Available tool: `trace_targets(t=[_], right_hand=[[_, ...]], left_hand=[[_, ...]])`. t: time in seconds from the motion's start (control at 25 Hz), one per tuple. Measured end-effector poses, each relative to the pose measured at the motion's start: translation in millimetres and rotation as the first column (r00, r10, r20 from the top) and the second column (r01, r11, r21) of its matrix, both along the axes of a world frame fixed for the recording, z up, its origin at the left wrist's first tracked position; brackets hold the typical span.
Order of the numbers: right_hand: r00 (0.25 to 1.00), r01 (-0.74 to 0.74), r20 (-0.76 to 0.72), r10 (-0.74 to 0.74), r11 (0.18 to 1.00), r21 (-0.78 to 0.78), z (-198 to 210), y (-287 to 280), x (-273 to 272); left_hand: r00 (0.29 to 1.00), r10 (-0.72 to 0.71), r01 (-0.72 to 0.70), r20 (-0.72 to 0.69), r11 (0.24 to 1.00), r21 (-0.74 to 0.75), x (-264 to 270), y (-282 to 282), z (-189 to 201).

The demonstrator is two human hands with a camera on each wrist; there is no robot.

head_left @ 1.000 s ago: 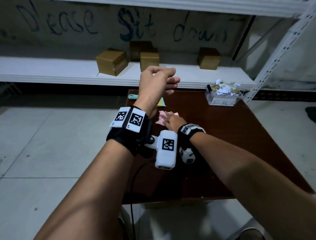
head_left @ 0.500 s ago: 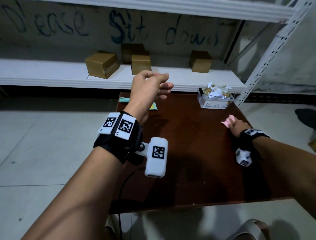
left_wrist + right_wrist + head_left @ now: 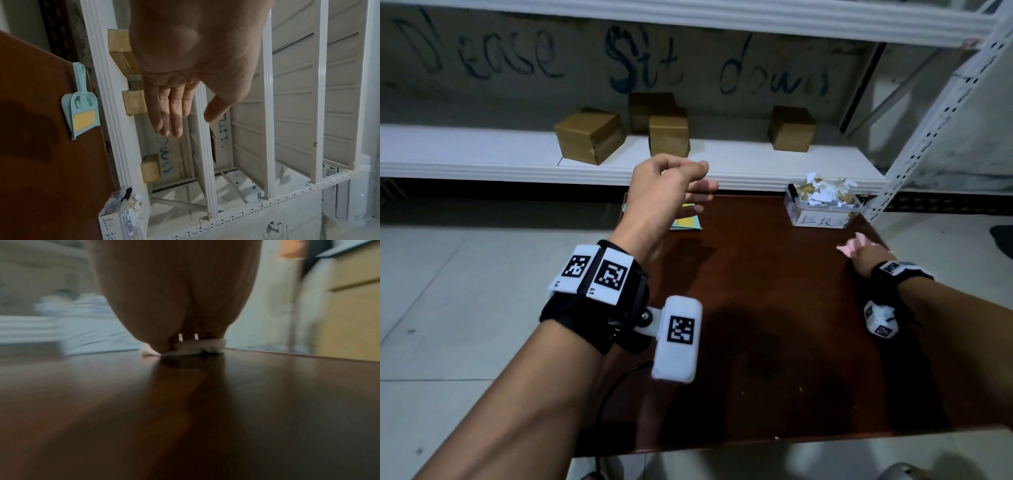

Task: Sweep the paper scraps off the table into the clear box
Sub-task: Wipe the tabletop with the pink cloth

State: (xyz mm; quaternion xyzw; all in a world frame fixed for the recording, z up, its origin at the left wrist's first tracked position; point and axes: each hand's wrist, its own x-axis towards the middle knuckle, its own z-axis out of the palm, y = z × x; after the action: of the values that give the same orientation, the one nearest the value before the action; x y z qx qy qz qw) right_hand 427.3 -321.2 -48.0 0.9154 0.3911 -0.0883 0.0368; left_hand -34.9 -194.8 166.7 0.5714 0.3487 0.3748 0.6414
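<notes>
The clear box (image 3: 822, 209) at the far right corner of the worktop (image 3: 774, 308) already holds a heap of white and tan scraps, so most of the clearing looks done. What seems left is a small bunch of pink paper scraps (image 3: 851, 247) at the right edge of the worktop. They lie just ahead of the right hand (image 3: 868, 258), under and against its fingertips, and the box stands a little beyond them, near but not touching. The right wrist view shows that hand pressed low on the wood with the scraps bunched in front of it, but it is blurred. I cannot tell whether the grip there is flat and pushing or curled round the paper.

The left hand (image 3: 667, 192) hangs in the air above the far left part of the worktop. Its fingers are loose and nearly straight, the thumb stands apart, and it has hold of nothing.

Below and beside that idle hand lies a small blue dustpan with a yellow brush (image 3: 81, 108), untouched by either hand. Beyond the worktop runs a white shelf (image 3: 482, 154) bearing several cardboard boxes (image 3: 589, 137), and a perforated shelf post (image 3: 928, 130) rises right behind the clear box. Nothing lies between the pink scraps and the box. As I judge it, the worry is the worktop's right edge so close beside the scraps: a careless push could send them to the floor, and the box's wall has to be got over.
</notes>
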Motion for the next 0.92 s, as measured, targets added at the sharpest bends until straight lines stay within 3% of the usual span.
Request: trace_targets(t=[0.2,0.4,0.64,0.92], right_hand=[[0.970,-0.244,0.007,0.244,0.969,0.039,26.1,54.8,-116.5],[0.867,-0.498,-0.010,0.498,0.867,0.006,9.9,118.2,-163.4],[0.846,-0.533,-0.032,0.532,0.844,-0.052,-2.2,183.2,-173.9],[0.921,-0.383,0.066,0.384,0.923,-0.040,-13.7,218.6,-132.5]], left_hand=[[0.999,0.020,-0.019,0.031,0.999,-0.027,1.2,0.7,1.9],[0.999,0.005,-0.004,0.042,0.999,-0.036,1.3,-4.2,3.1],[0.998,0.031,-0.030,0.052,0.999,-0.034,-6.2,8.4,2.0],[0.997,0.053,-0.050,0.056,0.997,-0.055,-7.1,25.0,0.2]])
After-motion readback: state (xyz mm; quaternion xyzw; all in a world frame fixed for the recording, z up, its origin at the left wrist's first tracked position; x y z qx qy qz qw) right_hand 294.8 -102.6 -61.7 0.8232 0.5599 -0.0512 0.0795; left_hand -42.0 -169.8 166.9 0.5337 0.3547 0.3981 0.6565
